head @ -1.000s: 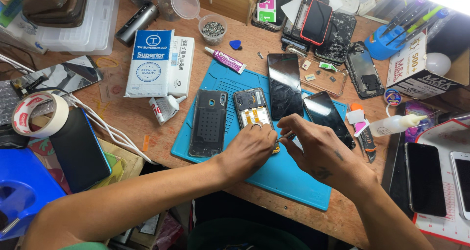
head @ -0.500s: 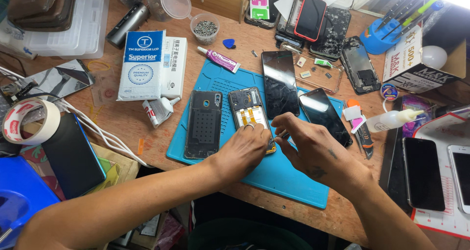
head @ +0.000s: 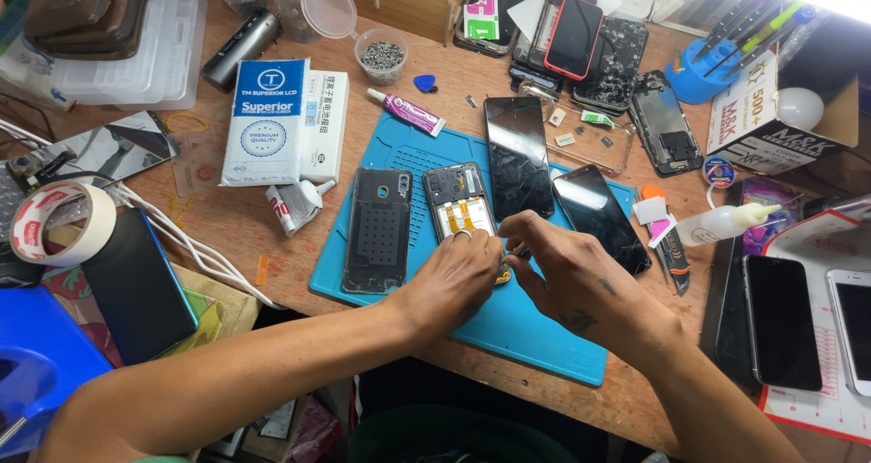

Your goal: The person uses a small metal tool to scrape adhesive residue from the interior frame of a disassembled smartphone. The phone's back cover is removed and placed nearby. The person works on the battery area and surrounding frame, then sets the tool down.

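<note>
— watching close: left hand [head: 458, 272] and right hand [head: 572, 277] meet, fingertips pinched together over the lower end of the opened black phone with orange flex cables [head: 461, 211], which lies on the blue silicone work mat [head: 535, 322].
— risk?
— a slip could tear a flex cable, i'd judge; the black back cover [head: 376, 230] and two dark glass screens [head: 517, 155] lie just beside it, easy to knock. open cup of tiny screws [head: 380, 57] could spill.
— what's between the fingers?
— cannot tell. knuckles hide it; the phone's lower edge is covered too.
</note>
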